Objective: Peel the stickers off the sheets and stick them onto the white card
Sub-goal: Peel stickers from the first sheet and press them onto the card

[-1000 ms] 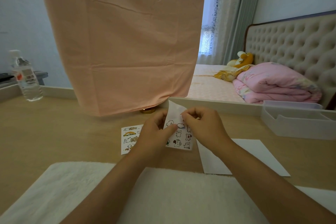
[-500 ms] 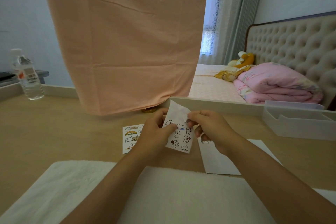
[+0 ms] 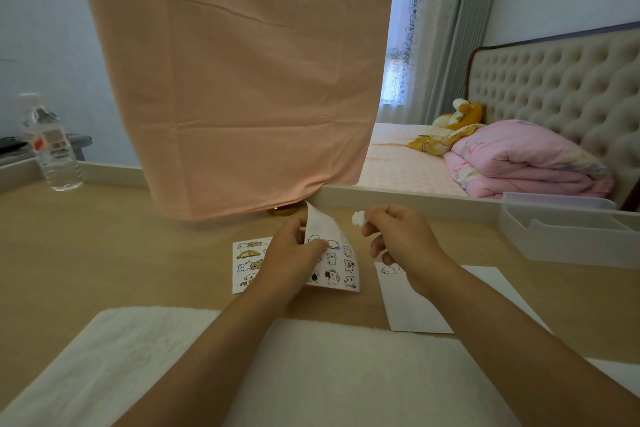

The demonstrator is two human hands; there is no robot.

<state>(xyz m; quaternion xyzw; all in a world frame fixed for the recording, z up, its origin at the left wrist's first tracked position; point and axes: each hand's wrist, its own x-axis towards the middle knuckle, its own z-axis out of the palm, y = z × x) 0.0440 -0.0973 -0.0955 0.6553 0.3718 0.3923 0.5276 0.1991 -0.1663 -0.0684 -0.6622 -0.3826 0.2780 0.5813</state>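
While the left hand (image 3: 294,263) grips the bent sticker sheet (image 3: 337,263) with the thumb on its printed face and the fingers behind, the right hand (image 3: 398,239) pinches one small white sticker (image 3: 358,218) between thumb and forefinger, clear of the sheet; the white card (image 3: 415,302) lies flat on the table (image 3: 104,253) just to the right, under this hand, and one sticker (image 3: 389,270) sits near its far left corner. A second sheet (image 3: 247,260) lies flat, partly under the left hand. The pinched sticker is very light and limp (it looks a little crumpled at the fingertips); I judge its glue side can catch on skin or fold on itself; better to hold it by one edge only, lay the free edge on a bare part of the card first, then smooth it down. The sheet is thin and bends easily; a grip near the peeling place makes it steady.
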